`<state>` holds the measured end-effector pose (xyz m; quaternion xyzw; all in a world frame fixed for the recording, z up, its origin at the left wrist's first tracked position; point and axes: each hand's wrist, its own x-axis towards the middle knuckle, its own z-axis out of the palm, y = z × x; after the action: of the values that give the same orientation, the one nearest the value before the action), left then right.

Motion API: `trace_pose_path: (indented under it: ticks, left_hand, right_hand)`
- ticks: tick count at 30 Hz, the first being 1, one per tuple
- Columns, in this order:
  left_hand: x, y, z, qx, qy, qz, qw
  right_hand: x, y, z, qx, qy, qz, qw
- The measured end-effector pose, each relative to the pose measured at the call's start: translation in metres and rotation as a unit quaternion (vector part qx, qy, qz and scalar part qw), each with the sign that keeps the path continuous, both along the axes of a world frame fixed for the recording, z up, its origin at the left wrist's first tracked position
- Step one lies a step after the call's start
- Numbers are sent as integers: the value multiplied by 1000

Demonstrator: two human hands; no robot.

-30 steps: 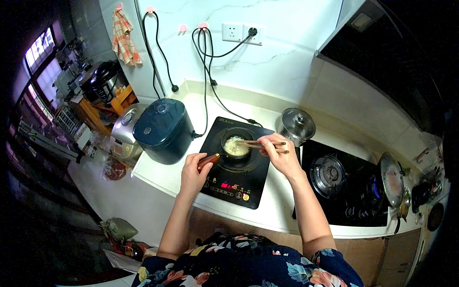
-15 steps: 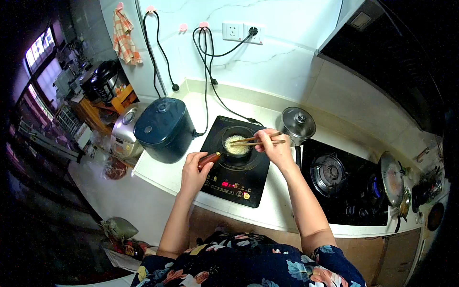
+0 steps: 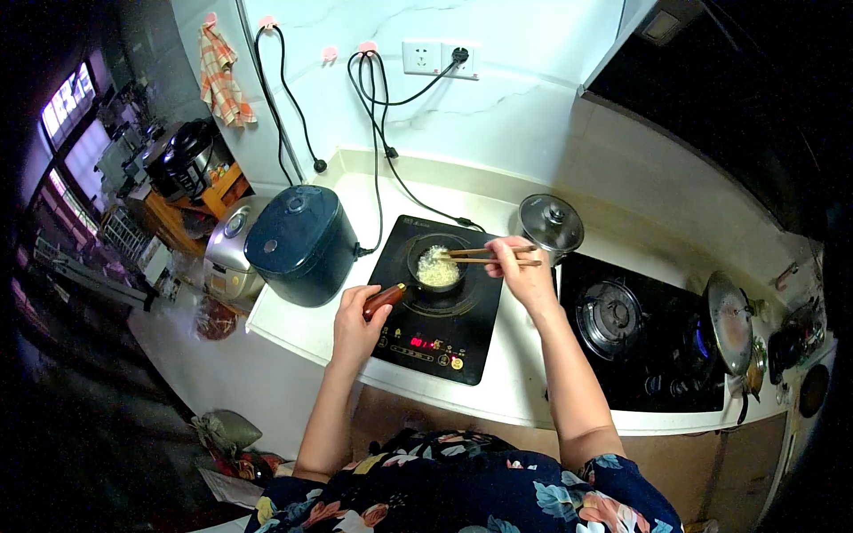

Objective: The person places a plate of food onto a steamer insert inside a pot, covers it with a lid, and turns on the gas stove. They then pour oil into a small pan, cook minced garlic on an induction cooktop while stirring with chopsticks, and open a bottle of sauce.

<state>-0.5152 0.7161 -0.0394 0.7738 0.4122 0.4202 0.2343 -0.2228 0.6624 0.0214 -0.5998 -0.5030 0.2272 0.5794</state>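
My left hand is wrapped round the brown wooden handle of a small dark pan. The pan rests on a black induction cooker with a lit red display. Pale, finely chopped food lies in the pan, with some froth at its top. From the right, my right hand holds a pair of wooden chopsticks, whose tips are in the food.
A dark blue appliance and a silver cooker stand to the left. At the right are a lidded pot, a gas hob and a tilted wok. Cords hang behind.
The chopsticks have shifted about in the pan, and my right hand has moved slightly right since half a second ago. My left hand keeps its hold on the handle. The view has turned slightly.
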Motion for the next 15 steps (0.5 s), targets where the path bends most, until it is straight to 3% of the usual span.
trace_pose_path:
  ticks: [2,8,10,15]
  left_hand:
    - [-1,-1,-1,2,-4,5,1000]
    - [2,-2,4,5,5,9,1000]
    - [2,0,0,17,3,7,1000]
    - [0,-3,2,-6,-5,13,1000]
  right_hand:
    - [7,-9,9,-27,-2,-22,999]
    - [-15,-9,9,-31,35,79,996]
    - [-10,-3,7,-39,-38,66,996]
    - [0,-14,16,-54,-42,-7,998]
